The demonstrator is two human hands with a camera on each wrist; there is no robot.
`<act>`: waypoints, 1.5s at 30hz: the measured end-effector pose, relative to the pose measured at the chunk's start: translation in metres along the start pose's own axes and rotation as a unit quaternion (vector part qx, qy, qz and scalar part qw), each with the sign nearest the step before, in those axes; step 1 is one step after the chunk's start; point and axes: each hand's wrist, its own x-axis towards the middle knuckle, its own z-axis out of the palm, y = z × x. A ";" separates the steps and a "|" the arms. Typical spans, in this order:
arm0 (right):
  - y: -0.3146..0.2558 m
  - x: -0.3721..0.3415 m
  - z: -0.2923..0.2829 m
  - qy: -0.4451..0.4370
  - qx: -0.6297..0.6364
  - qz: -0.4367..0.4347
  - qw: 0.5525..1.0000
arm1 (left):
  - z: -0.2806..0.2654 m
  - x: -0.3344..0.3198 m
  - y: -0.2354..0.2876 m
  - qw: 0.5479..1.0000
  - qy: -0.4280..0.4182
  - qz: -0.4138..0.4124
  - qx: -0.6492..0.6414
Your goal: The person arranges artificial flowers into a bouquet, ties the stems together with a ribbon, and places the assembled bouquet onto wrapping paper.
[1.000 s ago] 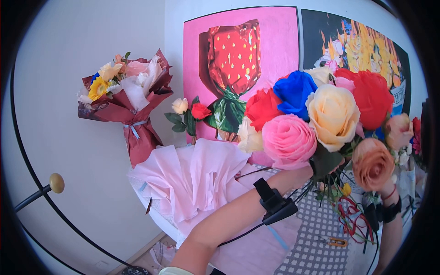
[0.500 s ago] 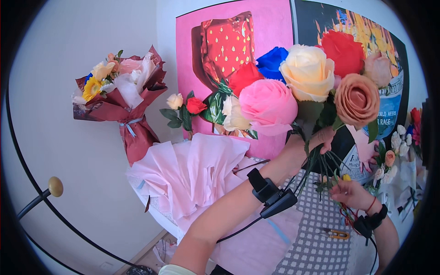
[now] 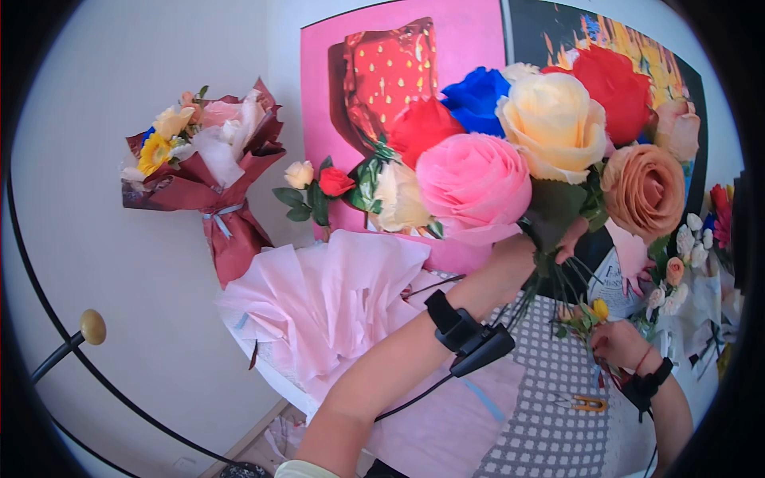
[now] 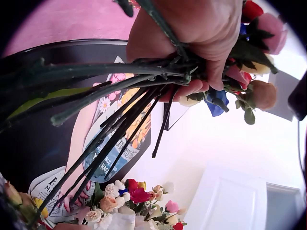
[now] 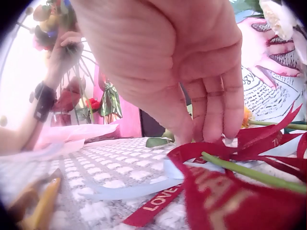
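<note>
My left hand [image 3: 570, 239] grips a bunch of large artificial roses [image 3: 474, 179] by the stems, raised above the table. The blooms are pink, cream, red, blue and brownish peach, and the dark stems [image 4: 112, 143] fan out below the grip. Low at the right, my right hand [image 3: 620, 344] reaches down to small flower sprigs with a yellow bloom [image 3: 600, 309]. In the right wrist view its fingers point down, thumb near them, right at a dark red ribbon [image 5: 156, 205] with gold lettering. The fingertips are partly hidden there; I cannot tell whether they pinch anything.
Orange-handled snips [image 3: 588, 404] lie on the grey-and-white checked cloth [image 3: 530, 414]. Pleated pink wrapping [image 3: 327, 295] covers the table's left side. A wrapped bouquet [image 3: 235, 231] stands behind at left, and more flowers [image 3: 687, 247] are at the right. Two pictures lean against the wall.
The rose bunch first swung left and upward, uncovering my right hand, then shifted slightly right. My right hand moved left to the small sprigs, then slightly right and down.
</note>
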 end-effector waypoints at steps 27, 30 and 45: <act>-0.128 0.090 -0.025 0.340 0.189 -0.130 0.912 | -0.003 0.003 -0.016 0.985 0.142 0.059 -0.077; -0.139 0.083 -0.043 0.190 0.189 -0.063 0.961 | -0.014 0.003 -0.023 0.993 0.086 0.068 -0.036; -0.086 0.051 0.002 0.259 0.252 -0.216 0.907 | -0.078 -0.041 -0.072 0.987 -0.118 -0.095 -0.047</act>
